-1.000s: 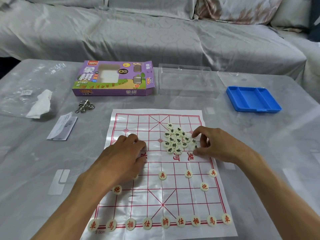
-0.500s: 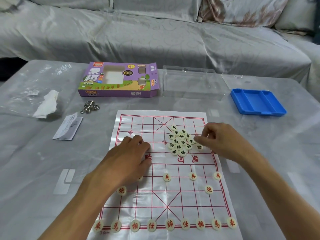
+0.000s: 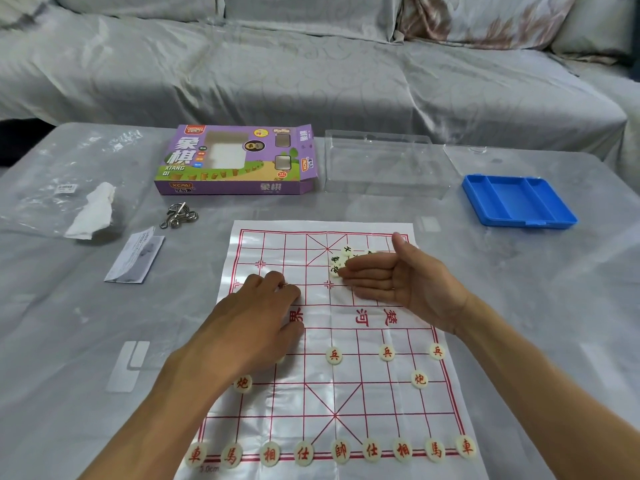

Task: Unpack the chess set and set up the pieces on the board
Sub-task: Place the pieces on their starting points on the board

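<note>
While my left grip lies flat on the board, fingers relaxed, my right grip (fingers straight, thumb up) stands edgewise against the black pieces heaped on the far half.

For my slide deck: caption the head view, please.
Right hand sweeps black pieces on the board; left hand steadies it.

black pieces mostly hidden behind right hand
</note>
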A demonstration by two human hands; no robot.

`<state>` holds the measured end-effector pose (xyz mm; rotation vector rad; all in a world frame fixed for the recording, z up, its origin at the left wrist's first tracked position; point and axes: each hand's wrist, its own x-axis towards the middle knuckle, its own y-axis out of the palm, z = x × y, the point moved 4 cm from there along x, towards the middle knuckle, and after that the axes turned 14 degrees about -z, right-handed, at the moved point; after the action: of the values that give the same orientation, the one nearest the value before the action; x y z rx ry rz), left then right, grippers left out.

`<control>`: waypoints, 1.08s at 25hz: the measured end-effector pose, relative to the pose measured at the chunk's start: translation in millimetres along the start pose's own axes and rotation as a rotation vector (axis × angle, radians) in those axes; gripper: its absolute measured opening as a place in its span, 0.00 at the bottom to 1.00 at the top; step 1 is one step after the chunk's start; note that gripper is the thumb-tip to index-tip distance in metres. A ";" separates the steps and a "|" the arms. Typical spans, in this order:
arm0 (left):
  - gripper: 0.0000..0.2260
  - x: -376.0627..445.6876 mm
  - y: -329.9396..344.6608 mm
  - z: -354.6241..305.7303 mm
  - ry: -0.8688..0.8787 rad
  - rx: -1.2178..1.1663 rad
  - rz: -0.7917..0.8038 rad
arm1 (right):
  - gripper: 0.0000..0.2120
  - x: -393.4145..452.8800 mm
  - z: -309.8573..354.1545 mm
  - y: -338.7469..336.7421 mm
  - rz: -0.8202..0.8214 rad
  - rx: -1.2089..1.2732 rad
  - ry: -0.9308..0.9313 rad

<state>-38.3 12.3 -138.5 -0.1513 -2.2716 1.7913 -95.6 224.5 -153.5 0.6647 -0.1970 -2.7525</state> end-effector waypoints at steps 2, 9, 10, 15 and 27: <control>0.17 0.2 -0.5 -0.6 0.002 0.001 0.002 | 0.35 0.8 -6.1 5.2 0.095 -0.006 0.006; 0.18 -0.1 -0.8 -0.4 0.006 -0.010 -0.016 | 0.38 25.4 6.8 3.6 0.076 -0.008 -0.053; 0.18 -0.4 -0.4 -0.6 0.009 -0.012 -0.014 | 0.39 25.3 10.7 -0.3 0.080 0.013 -0.062; 0.18 0.4 0.4 0.9 0.002 -0.027 -0.018 | 0.40 0.7 15.1 -37.5 0.112 -0.049 0.000; 0.18 0.9 -0.7 0.3 -0.011 -0.027 0.006 | 0.26 -15.7 30.8 -49.9 -0.334 -0.455 -0.139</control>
<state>-39.2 12.1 -137.9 -0.1530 -2.3062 1.7691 -109.5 278.6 -129.7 0.4099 0.5451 -2.9969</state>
